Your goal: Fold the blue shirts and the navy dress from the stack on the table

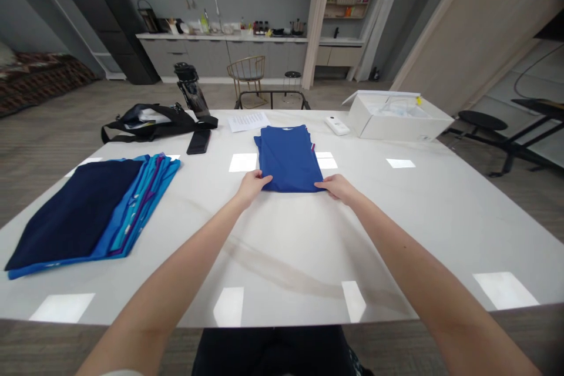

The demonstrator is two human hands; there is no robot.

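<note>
A folded blue shirt (288,155) lies flat on the white table (291,235) in front of me, its collar side facing away. My left hand (253,187) pinches its near left corner, thumb on top. At the near right corner, my right hand (338,187) grips the cloth the same way. The fingers under the fabric are hidden on both sides. A small red-and-white striped trim shows at the shirt's right edge. To the left lies a stack of folded garments (83,208), dark navy on top with blue, turquoise and purple layers beneath.
Along the far side are a black bag (154,120), a dark bottle (192,91), a phone (199,141), a printed sheet (248,121), a white remote-like device (337,125) and an open white box (396,120). A chair back (272,93) stands behind the table.
</note>
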